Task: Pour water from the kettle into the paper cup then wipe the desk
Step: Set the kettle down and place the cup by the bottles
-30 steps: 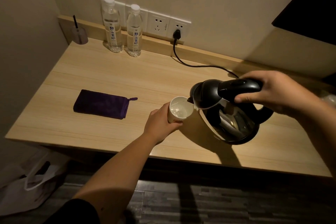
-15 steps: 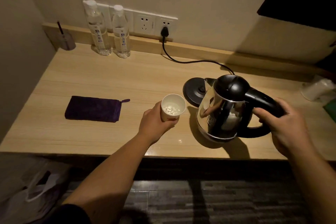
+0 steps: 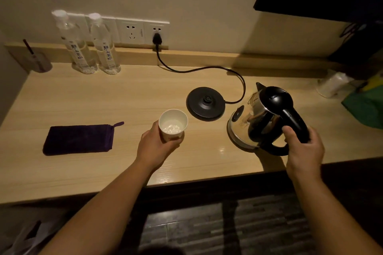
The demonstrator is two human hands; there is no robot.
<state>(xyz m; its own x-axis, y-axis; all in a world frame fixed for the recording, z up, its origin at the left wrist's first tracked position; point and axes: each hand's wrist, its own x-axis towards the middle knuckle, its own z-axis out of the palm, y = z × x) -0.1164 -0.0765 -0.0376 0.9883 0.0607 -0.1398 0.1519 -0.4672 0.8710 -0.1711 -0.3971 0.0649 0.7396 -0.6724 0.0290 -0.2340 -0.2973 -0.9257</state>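
A white paper cup (image 3: 173,123) with water in it stands on the wooden desk (image 3: 124,97), and my left hand (image 3: 155,147) wraps around its near side. The steel kettle (image 3: 261,118) with a black lid and handle is upright on or just above the desk, right of its round black base (image 3: 205,103). My right hand (image 3: 303,151) grips the kettle's handle. A folded purple cloth (image 3: 79,139) lies flat on the desk, left of the cup.
Two water bottles (image 3: 91,45) stand at the back by the wall sockets. The base's cord (image 3: 207,69) runs to the plug. A small glass with a stick (image 3: 38,62) is back left. A plastic-wrapped cup (image 3: 333,84) and green bag (image 3: 366,107) sit far right.
The kettle was tilted over the cup pouring, then came upright and moved right, past its base, toward the desk's right side. My left hand has kept hold of the cup.
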